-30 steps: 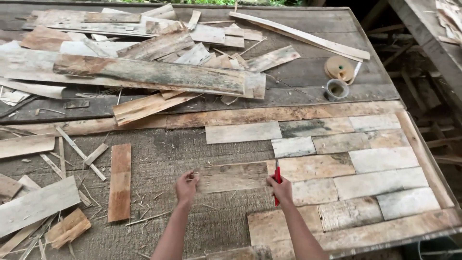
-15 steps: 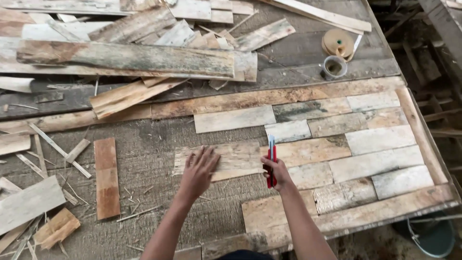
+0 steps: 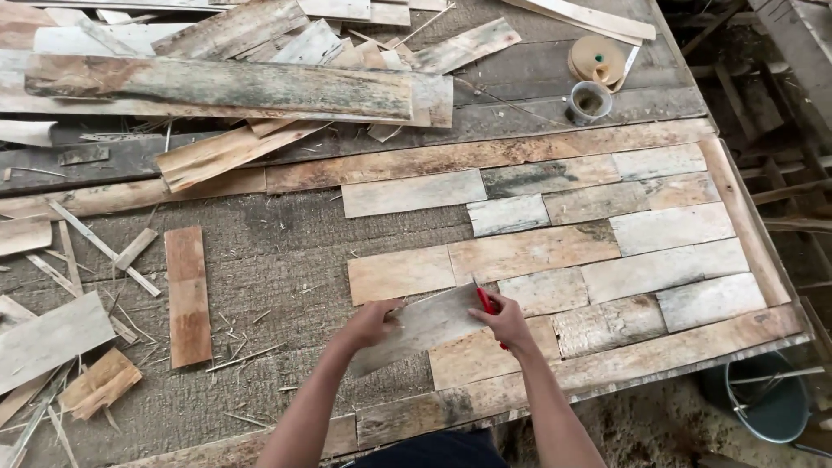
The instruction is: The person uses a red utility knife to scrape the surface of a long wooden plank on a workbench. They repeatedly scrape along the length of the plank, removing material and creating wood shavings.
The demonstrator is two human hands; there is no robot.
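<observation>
At the near edge of the workbench [image 3: 286, 251], the left hand [image 3: 371, 322] grips the left end of a grey weathered wood piece [image 3: 425, 328], which lies tilted across the gap in the bottom row of laid boards. The right hand [image 3: 507, 321] rests on the piece's right end, fingers closed around a red pencil [image 3: 484, 300] whose tip points up and away. The patchwork panel of wood pieces [image 3: 607, 234] lies just beyond. A loose brown board [image 3: 187, 295] sits well apart to the left. A tape roll [image 3: 596, 59] and a small cup [image 3: 589, 101] stand at the far side.
</observation>
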